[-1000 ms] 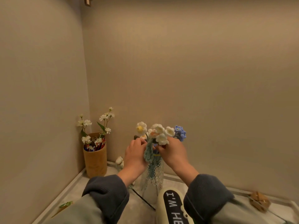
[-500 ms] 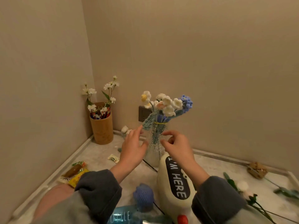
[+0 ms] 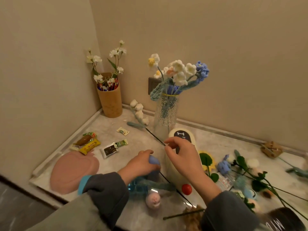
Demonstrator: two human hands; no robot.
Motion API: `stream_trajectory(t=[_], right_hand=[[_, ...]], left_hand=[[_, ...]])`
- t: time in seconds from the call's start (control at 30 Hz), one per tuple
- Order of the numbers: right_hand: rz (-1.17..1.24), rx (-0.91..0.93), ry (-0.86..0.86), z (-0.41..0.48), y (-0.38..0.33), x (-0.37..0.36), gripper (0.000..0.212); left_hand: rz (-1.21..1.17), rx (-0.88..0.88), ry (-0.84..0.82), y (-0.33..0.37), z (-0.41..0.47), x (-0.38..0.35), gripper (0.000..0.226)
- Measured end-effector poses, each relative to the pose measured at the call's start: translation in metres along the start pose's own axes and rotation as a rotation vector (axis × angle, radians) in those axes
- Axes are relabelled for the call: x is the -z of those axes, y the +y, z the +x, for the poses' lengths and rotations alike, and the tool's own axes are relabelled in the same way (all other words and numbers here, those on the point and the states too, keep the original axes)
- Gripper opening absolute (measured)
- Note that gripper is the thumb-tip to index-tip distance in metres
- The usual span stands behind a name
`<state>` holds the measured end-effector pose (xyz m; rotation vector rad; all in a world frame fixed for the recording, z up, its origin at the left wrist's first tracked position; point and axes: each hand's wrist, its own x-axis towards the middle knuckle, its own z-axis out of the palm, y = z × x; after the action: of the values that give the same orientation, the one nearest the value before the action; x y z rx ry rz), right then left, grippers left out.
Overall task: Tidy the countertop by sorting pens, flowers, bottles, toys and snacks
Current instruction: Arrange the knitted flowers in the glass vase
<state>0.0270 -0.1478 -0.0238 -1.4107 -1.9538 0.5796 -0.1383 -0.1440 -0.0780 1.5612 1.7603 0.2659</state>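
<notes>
Head view: right hand (image 3: 183, 155) pinches, thumb to forefinger, the dark wire stem end of a white crocheted flower sprig (image 3: 139, 112). The sprig lies on the pale marble countertop (image 3: 133, 135), just left of the ribbed glass vase (image 3: 165, 114). Left hand (image 3: 140, 164) has its fingers curled round a blue crocheted bud (image 3: 154, 160), low over the counter.

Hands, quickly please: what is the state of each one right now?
Left hand: holding a blue flower.
Right hand: pinching the stem of a white flower.
</notes>
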Motion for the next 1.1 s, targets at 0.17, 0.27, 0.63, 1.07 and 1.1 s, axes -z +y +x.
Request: stream_trajectory(t=[0.17,0.27,0.63,1.07,1.1], right_hand=[[0.008,0.029,0.012,-0.011,0.008,0.001,0.020],[0.012,0.038,0.010,-0.018,0.014,0.004,0.022],[-0.147,0.110,-0.294,-0.018,0.003,0.013,0.032],[0.167,0.191,-0.293,0.024,-0.069,-0.007,0.021],[0.157,0.191,-0.299,0.027,-0.072,-0.009,0.021]], left_hand=[[0.000,0.027,0.067,0.005,0.005,-0.010,0.080],[-0.121,0.007,0.188,0.013,-0.002,-0.008,0.084],[-0.360,-0.312,0.548,0.044,-0.054,0.038,0.099],[-0.560,-0.261,0.725,0.034,-0.068,0.099,0.074],[-0.558,-0.262,0.734,0.033,-0.067,0.104,0.072]])
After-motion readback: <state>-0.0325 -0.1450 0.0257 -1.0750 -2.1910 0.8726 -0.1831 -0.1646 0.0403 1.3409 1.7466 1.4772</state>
